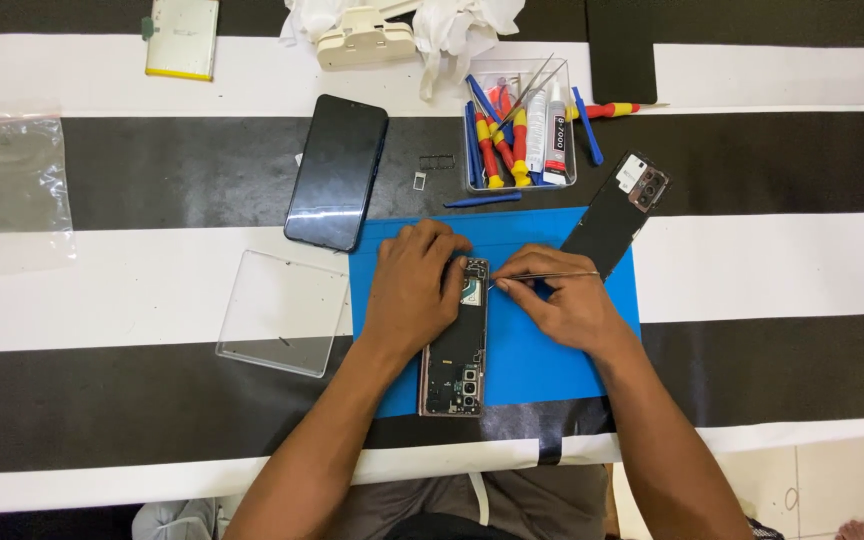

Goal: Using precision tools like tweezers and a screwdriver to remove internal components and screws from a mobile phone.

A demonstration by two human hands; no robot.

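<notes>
While left hand [414, 290] steadies, opened phone [455, 340] lies lengthwise, cameras nearest person.

Bright, even light; perhaps slight softness
</notes>
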